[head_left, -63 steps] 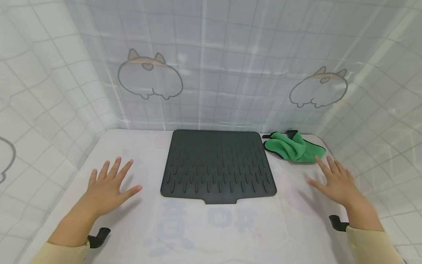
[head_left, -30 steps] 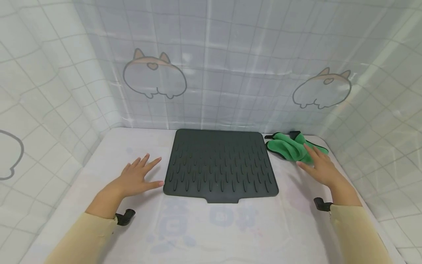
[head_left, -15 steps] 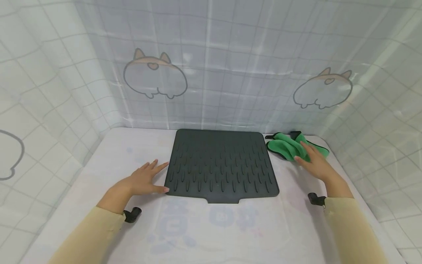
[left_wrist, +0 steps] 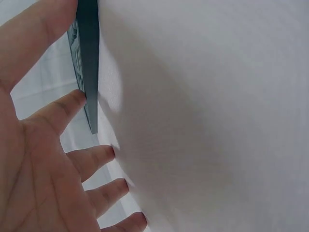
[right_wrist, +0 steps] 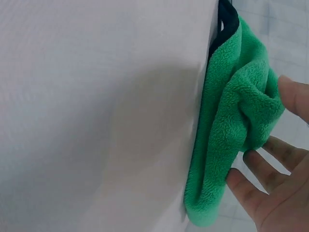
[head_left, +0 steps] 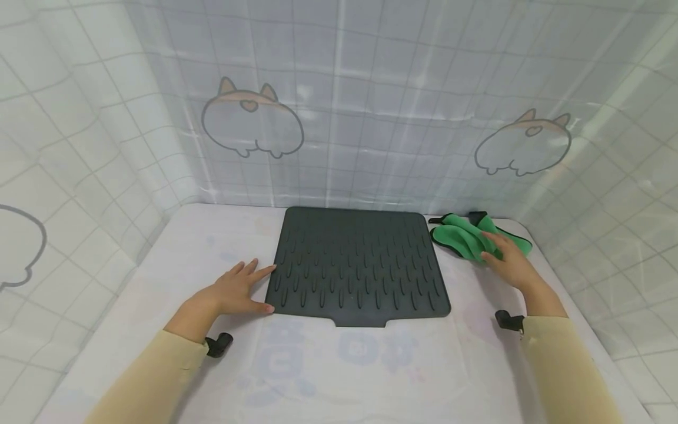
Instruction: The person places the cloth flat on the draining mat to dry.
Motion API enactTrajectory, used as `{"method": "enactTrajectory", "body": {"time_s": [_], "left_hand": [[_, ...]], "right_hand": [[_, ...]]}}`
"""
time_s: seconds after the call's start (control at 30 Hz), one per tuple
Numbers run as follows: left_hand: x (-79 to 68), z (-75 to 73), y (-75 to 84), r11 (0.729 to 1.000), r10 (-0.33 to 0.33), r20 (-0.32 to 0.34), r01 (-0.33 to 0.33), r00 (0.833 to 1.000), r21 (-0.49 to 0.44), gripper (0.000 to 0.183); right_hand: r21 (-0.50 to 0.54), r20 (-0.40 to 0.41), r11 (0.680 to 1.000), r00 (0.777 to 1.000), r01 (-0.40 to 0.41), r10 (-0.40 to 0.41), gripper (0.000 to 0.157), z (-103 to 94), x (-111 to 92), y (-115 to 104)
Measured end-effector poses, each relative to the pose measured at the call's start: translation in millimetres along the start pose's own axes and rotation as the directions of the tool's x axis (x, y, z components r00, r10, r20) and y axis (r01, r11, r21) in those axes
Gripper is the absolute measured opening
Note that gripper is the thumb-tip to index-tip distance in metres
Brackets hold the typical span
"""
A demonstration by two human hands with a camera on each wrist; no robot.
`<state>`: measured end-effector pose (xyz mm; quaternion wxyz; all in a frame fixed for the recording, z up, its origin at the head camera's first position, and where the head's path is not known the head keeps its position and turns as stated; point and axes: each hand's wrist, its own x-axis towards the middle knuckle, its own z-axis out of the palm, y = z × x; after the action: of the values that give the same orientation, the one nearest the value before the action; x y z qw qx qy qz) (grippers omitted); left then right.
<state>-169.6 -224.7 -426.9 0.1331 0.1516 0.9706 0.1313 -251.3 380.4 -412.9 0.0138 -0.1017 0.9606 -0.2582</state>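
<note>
Both hands have crept inward: left hand (head_left: 233,290) spread, fingertips touching the drying mat (head_left: 357,265); wrist view shows right hand (head_left: 508,260) fingers (right_wrist: 263,171) curling around the green cloth (right_wrist: 231,125).

1. the right hand (head_left: 509,261) covers the near edge of the green cloth (head_left: 459,238) in the head view, so the grip there is hidden; the fingers seem to rest on it.
2. in the right wrist view the frame edge cuts off the palm, and the cloth's black trim (right_wrist: 226,24) runs out at the top.
3. the left wrist view shows only a thin sliver of the dark mat (left_wrist: 88,63); the left hand (left_wrist: 34,159) is cropped at the left and bottom edges.
4. both sleeves leave the head view at its bottom edge.
</note>
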Motion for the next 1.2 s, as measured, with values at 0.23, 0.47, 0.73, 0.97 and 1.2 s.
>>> {"method": "enactTrajectory", "body": {"time_s": [0.23,0.47,0.73,0.97,1.2], "left_hand": [[-0.2,1.9,-0.6,1.0,-0.01,-0.001,0.01,1.0,-0.009,0.097],[-0.5,2.5,-0.3,1.0,-0.009,-0.005,0.009,1.0,-0.015,0.097],[-0.6,3.4,0.2,1.0,-0.017,-0.001,0.017,1.0,-0.012,0.097],[-0.8,2.6,0.7,1.0,-0.014,-0.003,0.014,1.0,-0.007,0.097],[-2.5,1.4,1.5,1.0,-0.012,-0.002,0.012,1.0,-0.008,0.097]], "right_hand": [[0.023,0.015,0.998,0.998,-0.056,0.055,0.061,0.4,1,2],[0.026,0.04,0.994,0.993,-0.109,0.108,0.062,4.7,1,7],[-0.007,-0.004,0.999,0.999,-0.041,0.041,0.053,9.9,3,9],[-0.006,-0.083,1.0,0.996,-0.03,0.03,0.043,10.6,3,7],[0.042,-0.123,0.997,0.99,-0.063,0.068,0.039,4.4,2,1]]}}
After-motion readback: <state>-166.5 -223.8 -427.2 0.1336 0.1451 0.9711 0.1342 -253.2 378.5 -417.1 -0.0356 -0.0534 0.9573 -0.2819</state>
